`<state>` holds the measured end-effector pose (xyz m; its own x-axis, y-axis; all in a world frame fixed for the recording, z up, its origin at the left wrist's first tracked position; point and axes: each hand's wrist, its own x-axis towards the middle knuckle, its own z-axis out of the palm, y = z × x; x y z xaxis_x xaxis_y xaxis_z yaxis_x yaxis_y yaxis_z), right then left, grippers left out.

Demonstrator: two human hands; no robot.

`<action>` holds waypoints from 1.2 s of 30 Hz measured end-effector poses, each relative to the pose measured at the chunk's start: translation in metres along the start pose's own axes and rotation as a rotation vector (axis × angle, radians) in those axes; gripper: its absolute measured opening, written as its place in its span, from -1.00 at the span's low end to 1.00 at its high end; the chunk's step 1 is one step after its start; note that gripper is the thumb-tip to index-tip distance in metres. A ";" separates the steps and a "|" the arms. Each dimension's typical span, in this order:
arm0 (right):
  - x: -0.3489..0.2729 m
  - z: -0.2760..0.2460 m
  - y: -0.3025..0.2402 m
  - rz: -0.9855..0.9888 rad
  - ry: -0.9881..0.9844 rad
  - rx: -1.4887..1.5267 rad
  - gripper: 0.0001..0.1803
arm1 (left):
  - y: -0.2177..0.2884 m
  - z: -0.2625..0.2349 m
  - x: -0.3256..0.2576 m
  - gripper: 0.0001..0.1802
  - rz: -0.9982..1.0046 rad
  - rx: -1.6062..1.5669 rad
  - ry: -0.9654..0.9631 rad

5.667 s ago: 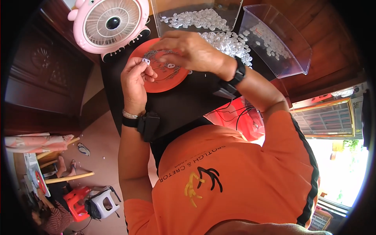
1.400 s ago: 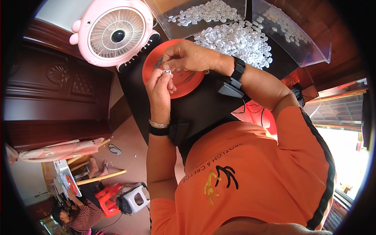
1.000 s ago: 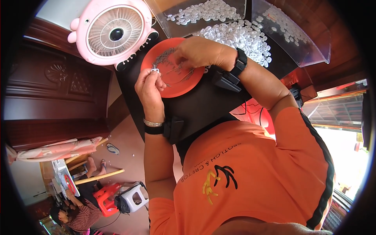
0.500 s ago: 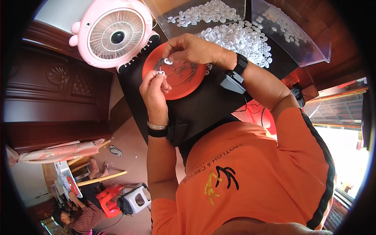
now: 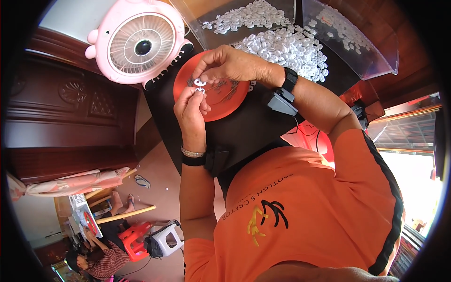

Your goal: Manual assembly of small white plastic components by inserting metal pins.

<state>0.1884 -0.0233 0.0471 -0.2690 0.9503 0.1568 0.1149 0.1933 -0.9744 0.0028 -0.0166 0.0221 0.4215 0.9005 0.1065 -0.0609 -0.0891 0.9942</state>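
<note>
Small white plastic pieces (image 5: 200,84) are pinched between the fingertips of both hands, held just above an orange-red round plate (image 5: 225,99). The left hand (image 5: 191,109) rises from below with its fingers bunched together, nipping the lower piece. The right hand (image 5: 229,66) comes in from the right with thumb and forefinger closed on the upper piece, the other fingers curled. The 2 hands meet at the pieces. The left wrist wears a thin bracelet and a black band (image 5: 193,160); the right wrist wears a black watch (image 5: 289,80) with a small grey device (image 5: 282,102) clipped beside it.

The plate lies on a black surface (image 5: 244,136). Beyond the right hand, a loose heap of white pieces (image 5: 286,49) covers the surface, beside 2 clear plastic bins (image 5: 350,35) holding more of them. A pink round fan (image 5: 138,42) stands just left of the plate. The person wears an orange shirt (image 5: 300,207). At lower left, another person sits on the floor near a red stool (image 5: 134,237).
</note>
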 end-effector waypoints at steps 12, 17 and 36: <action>-0.001 0.007 0.003 -0.116 0.026 -0.173 -0.80 | -0.002 0.001 -0.002 -0.79 -0.005 -0.004 0.008; -0.001 0.014 0.009 -0.257 0.026 -0.222 -0.72 | -0.006 -0.001 0.000 -0.79 -0.013 -0.081 0.054; -0.008 0.037 0.008 -0.457 0.220 -0.629 -0.62 | -0.003 0.002 -0.001 -0.76 -0.032 -0.128 0.125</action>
<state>0.1562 -0.0382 0.0318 -0.2327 0.7577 0.6097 0.5730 0.6133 -0.5436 0.0049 -0.0180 0.0189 0.3101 0.9486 0.0639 -0.1675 -0.0116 0.9858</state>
